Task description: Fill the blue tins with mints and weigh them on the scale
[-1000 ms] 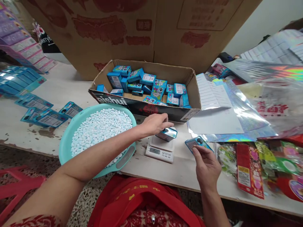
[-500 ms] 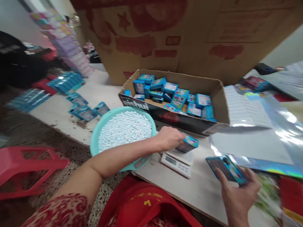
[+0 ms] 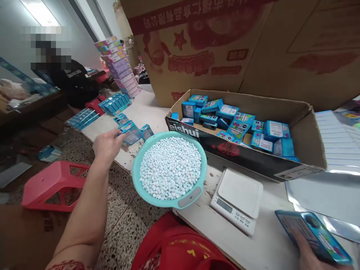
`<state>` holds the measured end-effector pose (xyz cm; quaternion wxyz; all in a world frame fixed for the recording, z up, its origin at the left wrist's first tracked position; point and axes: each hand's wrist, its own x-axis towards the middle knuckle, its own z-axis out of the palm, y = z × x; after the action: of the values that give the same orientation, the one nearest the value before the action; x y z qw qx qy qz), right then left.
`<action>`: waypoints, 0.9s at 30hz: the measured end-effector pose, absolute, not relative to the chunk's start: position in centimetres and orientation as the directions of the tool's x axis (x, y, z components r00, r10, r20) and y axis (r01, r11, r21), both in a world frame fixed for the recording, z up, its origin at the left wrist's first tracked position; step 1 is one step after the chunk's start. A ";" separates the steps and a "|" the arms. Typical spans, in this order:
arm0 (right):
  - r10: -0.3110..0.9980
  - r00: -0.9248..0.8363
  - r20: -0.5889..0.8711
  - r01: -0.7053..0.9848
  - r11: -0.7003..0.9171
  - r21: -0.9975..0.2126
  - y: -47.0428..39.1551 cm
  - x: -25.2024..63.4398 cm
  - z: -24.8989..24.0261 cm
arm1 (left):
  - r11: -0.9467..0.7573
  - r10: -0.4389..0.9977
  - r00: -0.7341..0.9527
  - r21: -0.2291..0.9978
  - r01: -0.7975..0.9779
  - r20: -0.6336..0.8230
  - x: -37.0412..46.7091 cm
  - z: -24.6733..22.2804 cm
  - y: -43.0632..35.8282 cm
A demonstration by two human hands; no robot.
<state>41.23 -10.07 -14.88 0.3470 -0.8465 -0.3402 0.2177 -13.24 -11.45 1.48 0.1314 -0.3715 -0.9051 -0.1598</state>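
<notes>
Worn white table (image 3: 157, 108), speckled floor. Left hand (image 3: 107, 144) pinches a glossy blue box (image 3: 129, 132) over the table's left edge, beside the round teal basin (image 3: 146, 157) of pellets. Right hand (image 3: 312, 257) (mostly cut off) grips a flat blue pack (image 3: 312, 234) near the scale (image 3: 237, 198).

One scale (image 3: 237, 198), one bowl (image 3: 137, 168), one stool (image 3: 52, 185)
</notes>
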 end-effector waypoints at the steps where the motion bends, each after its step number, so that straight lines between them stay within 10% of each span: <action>1: 0.687 0.708 -0.161 0.378 -0.562 -0.735 -9.8 40.7 -14.2 | 0.737 0.609 -0.739 0.139 0.661 0.287 -14.5 0.1 -11.6; 6: 0.736 0.674 -0.068 0.285 -0.344 -0.895 -8.6 37.8 -12.0 | 0.797 0.577 -0.815 0.175 0.578 0.059 -17.3 -6.7 -11.0; 11: 0.912 0.395 0.111 0.306 -0.016 -0.952 -7.2 34.3 -12.5 | 0.736 0.579 -0.800 0.322 0.596 0.157 -16.8 -7.9 -10.4; 16: 0.983 0.177 0.039 0.294 -0.015 -0.956 -6.3 32.1 -14.7 | 0.464 0.768 -0.605 0.470 0.751 0.210 -11.1 -6.5 -9.3; 22: 0.950 0.136 0.282 0.326 0.226 -0.918 -6.8 34.4 -15.0 | 0.017 0.999 -0.009 0.268 0.963 -0.032 -2.6 -7.9 -8.4; 27: 0.897 0.365 0.250 0.270 0.155 -0.950 -7.7 37.3 -14.4 | 0.063 0.982 -0.047 0.080 0.995 -0.180 0.1 -7.9 -8.5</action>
<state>37.29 -7.69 -14.44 0.5776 -0.5906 -0.4939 0.2715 0.08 -8.48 -7.93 -0.0934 -0.6838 -0.7229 0.0332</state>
